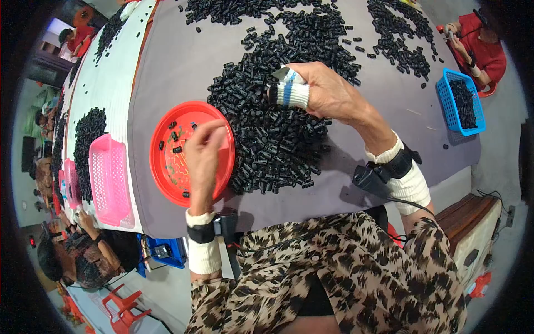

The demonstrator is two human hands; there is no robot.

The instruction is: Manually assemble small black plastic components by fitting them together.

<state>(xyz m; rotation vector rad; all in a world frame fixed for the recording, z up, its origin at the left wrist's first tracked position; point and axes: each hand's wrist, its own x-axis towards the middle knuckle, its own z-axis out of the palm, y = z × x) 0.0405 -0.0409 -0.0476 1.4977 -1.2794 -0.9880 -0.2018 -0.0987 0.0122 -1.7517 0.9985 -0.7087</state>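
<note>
From the middle of the view, the main heap of small black pieces [275, 145] lies at the centre and runs up toward 12 o'clock on a grey tablecloth [167, 61]. The right hand [320, 92] is over the heap at about 1 o'clock, fingers bent in and bunched at a white cloth [297, 96] with a blue stripe; I cannot tell if the cloth is worn or gripped, or whether a piece is pinched. The left hand [204, 153], at 9 o'clock, hangs over a red bowl [154, 150], fingers loosely bent and blurred; whether they pinch something, I cannot tell. It covers part of the bowl, where a few pieces lie, and the heap crowds the bowl's 3 o'clock side. A cable trails from the black wristband [370, 181] on the right wrist.

Another heap [397, 42] sits at 1 o'clock; a blue basket [445, 108] of pieces stands at 2, with a person in red [488, 55] beyond it. A pink basket [108, 172] is at 9 on a white tablecloth [114, 100], and a red stool [119, 309] at 8. The bowl's floor bears yellow and green printing, too small to read
</note>
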